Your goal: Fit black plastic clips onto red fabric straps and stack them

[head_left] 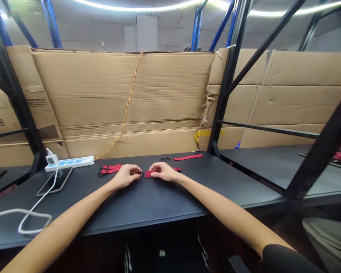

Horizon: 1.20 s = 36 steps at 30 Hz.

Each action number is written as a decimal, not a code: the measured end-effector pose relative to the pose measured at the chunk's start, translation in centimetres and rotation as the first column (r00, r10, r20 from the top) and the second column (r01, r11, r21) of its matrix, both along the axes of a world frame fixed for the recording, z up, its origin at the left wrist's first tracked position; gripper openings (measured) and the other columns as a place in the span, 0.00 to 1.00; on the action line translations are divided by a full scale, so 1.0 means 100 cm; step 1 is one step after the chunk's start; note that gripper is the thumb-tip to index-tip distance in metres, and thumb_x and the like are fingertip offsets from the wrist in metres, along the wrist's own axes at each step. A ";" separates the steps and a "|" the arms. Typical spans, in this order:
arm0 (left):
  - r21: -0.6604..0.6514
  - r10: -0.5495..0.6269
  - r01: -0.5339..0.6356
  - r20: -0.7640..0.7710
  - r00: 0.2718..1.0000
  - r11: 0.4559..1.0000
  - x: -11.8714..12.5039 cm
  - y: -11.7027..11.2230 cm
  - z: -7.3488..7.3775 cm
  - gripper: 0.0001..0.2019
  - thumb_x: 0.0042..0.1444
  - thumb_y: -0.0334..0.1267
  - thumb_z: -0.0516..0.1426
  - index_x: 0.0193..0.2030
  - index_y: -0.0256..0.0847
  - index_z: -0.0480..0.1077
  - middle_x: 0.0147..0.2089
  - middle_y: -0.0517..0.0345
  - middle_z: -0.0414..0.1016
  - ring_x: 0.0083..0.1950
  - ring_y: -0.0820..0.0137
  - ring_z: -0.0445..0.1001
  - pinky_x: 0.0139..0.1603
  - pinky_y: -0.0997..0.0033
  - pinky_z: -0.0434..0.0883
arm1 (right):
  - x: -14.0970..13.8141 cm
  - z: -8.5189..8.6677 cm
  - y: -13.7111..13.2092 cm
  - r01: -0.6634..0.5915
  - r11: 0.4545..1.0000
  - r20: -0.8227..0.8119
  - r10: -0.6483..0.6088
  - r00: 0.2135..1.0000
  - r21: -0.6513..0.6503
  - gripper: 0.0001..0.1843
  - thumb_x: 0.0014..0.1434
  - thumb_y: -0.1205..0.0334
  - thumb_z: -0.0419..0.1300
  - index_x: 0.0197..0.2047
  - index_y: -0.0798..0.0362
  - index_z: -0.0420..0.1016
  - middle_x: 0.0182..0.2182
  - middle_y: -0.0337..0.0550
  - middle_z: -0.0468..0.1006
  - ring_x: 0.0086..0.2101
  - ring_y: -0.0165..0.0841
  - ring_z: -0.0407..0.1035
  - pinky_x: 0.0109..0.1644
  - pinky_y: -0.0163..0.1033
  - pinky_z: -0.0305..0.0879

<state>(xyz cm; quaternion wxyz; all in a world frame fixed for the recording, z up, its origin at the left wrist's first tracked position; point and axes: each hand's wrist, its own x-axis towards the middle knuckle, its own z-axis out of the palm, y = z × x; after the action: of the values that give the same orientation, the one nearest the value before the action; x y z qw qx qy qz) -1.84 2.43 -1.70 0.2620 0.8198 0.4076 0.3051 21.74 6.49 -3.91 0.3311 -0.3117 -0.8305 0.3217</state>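
My left hand (127, 176) is closed in a pinch on a small black buckle (141, 174) just above the dark tabletop. Facing it, my right hand (164, 171) pinches a red webbing strap (148, 174), whose flat end points toward the buckle. A narrow gap separates the strap end from the buckle. More red webbing (177, 169) shows behind my right hand; whether it is the same strap I cannot tell. To the left of my left hand lie red straps fitted with black buckles (110, 169).
Loose black buckles (165, 159) and a flat red strap (188, 157) lie toward the back. At left are a white power strip (71, 163), a phone (55, 181) and a white cable (31, 212). Cardboard (165, 91) walls the back; a black post (227, 76) stands right.
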 end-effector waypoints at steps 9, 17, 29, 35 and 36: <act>0.415 -0.026 0.097 -0.173 0.985 0.905 0.006 -0.007 -0.001 0.14 0.51 0.25 0.50 0.36 0.40 0.76 0.43 0.53 0.77 0.42 0.69 0.75 0.46 0.69 0.71 | -0.007 0.003 -0.010 -0.048 0.979 -0.140 0.020 0.990 -0.198 0.14 0.48 0.54 0.65 0.34 0.56 0.78 0.26 0.41 0.77 0.27 0.30 0.66 0.34 0.36 0.63; 0.464 -0.059 0.257 -0.399 0.915 0.848 0.013 -0.019 0.001 0.13 0.59 0.27 0.45 0.41 0.39 0.71 0.42 0.51 0.74 0.42 0.69 0.72 0.45 0.71 0.69 | -0.011 0.012 -0.023 -0.022 0.945 -0.159 -0.032 0.987 -0.328 0.10 0.47 0.58 0.64 0.30 0.57 0.79 0.23 0.40 0.75 0.23 0.27 0.63 0.28 0.33 0.58; 0.612 -0.002 0.275 -0.409 0.913 0.741 0.012 -0.020 0.001 0.15 0.60 0.26 0.47 0.43 0.43 0.73 0.46 0.55 0.74 0.41 0.72 0.73 0.40 0.75 0.69 | -0.012 0.009 -0.021 -0.050 0.954 -0.118 0.016 0.993 -0.294 0.13 0.48 0.56 0.63 0.31 0.58 0.78 0.24 0.41 0.76 0.24 0.28 0.65 0.30 0.34 0.61; 0.449 0.006 0.030 -0.078 0.997 0.893 0.003 -0.012 0.012 0.09 0.59 0.33 0.51 0.37 0.39 0.73 0.42 0.52 0.77 0.39 0.69 0.75 0.39 0.72 0.71 | -0.001 0.015 -0.013 0.102 0.988 0.105 -0.115 0.988 0.116 0.16 0.56 0.52 0.57 0.38 0.55 0.78 0.32 0.45 0.79 0.33 0.34 0.71 0.39 0.38 0.65; 0.373 0.030 -0.026 -0.006 1.000 0.928 0.002 -0.011 0.014 0.08 0.58 0.36 0.53 0.37 0.39 0.73 0.41 0.52 0.78 0.37 0.69 0.75 0.37 0.72 0.71 | 0.004 0.018 -0.011 0.109 0.983 0.141 -0.129 0.982 0.145 0.17 0.56 0.51 0.57 0.39 0.55 0.78 0.34 0.46 0.79 0.34 0.35 0.71 0.40 0.38 0.65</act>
<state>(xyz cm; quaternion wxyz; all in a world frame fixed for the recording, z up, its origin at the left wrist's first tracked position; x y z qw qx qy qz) -1.64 1.37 -0.30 0.0948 0.8506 0.3555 0.3756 22.11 5.35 -2.09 0.3072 -0.3606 -0.8529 0.2193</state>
